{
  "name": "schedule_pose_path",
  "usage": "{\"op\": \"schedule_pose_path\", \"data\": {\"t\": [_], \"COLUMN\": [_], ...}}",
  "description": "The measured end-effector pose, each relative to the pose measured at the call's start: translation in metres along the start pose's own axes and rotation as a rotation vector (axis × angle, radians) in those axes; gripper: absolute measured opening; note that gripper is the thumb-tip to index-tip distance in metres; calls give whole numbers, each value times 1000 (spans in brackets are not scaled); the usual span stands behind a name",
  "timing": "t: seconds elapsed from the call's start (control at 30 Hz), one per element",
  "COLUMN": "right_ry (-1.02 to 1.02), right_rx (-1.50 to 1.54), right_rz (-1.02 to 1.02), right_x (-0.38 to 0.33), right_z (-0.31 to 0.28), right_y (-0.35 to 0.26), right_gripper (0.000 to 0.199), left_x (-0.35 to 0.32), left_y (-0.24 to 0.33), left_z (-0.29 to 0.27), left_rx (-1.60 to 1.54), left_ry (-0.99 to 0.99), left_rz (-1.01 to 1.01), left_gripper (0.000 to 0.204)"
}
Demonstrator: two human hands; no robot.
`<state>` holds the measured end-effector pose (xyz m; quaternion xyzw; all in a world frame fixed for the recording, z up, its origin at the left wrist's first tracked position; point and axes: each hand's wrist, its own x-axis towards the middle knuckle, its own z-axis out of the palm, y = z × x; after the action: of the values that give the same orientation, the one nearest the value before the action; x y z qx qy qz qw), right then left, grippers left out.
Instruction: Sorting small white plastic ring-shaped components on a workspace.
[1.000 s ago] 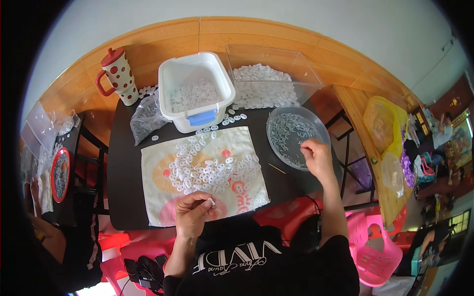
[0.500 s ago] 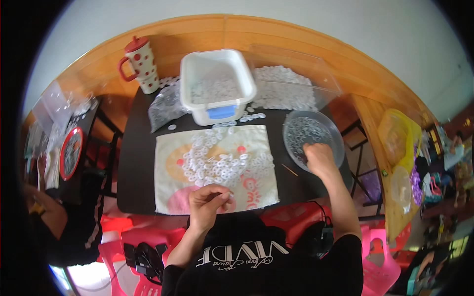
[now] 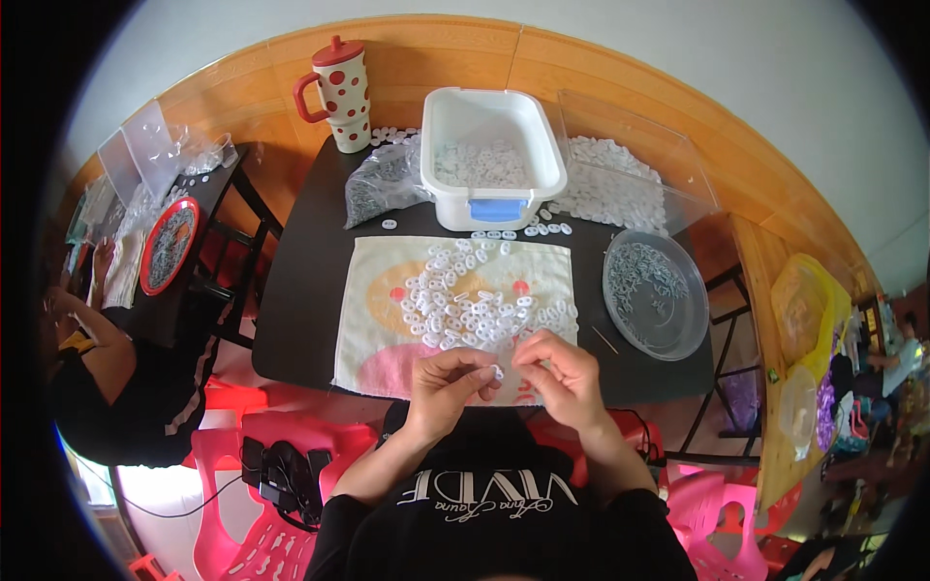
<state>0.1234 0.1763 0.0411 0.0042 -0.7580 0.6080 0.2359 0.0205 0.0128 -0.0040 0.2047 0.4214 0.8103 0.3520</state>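
Small white oval piece (image 3: 498, 373): lower middle of the frame, over the near edge of the cloth. Left hand (image 3: 448, 392) has it pinched, thumb against fingers, one end sticking out toward the right hand (image 3: 562, 378); the tip grip presumably suits so small a part and leaves that end free. Right hand just beside, fingertips drawn close; cannot tell whether they meet or hold anything.

Above the hands, loose white ovals (image 3: 465, 315) heaped on a pale printed cloth (image 3: 373, 281); the cloth likely keeps them from sliding, within easy reach. Right of it, a thin stick (image 3: 604, 340) and a clear round dish (image 3: 678, 329) of small grey parts (image 3: 639, 276), shallow and handy to the right hand's side.

Upper middle: white tub (image 3: 557, 184), more white pieces inside; bag of grey parts (image 3: 383, 184) at its left, spotted tumbler (image 3: 346, 102) beyond.

Surface: dark table (image 3: 300, 290), rounded corners, against wood panelling (image 3: 455, 44).

Room: another person (image 3: 107, 358) at far left near a red-rimmed tray (image 3: 150, 261); pink chair (image 3: 213, 523) lower left.
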Motion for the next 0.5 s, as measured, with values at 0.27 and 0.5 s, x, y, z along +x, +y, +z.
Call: {"op": "schedule_pose_path", "data": {"t": [0.27,0.5], "right_ry": [24,18], "right_rx": [-152,-278], "right_rz": [-82,-187], "right_x": [1,5], "right_z": [23,29], "right_y": [-2,-4], "right_gripper": [7,8], "left_x": [-6,-9], "left_y": [7,8], "left_z": [0,-3], "left_rx": [13,-10], "left_ry": [28,36], "left_rz": [-5,2], "left_gripper": [17,17]}}
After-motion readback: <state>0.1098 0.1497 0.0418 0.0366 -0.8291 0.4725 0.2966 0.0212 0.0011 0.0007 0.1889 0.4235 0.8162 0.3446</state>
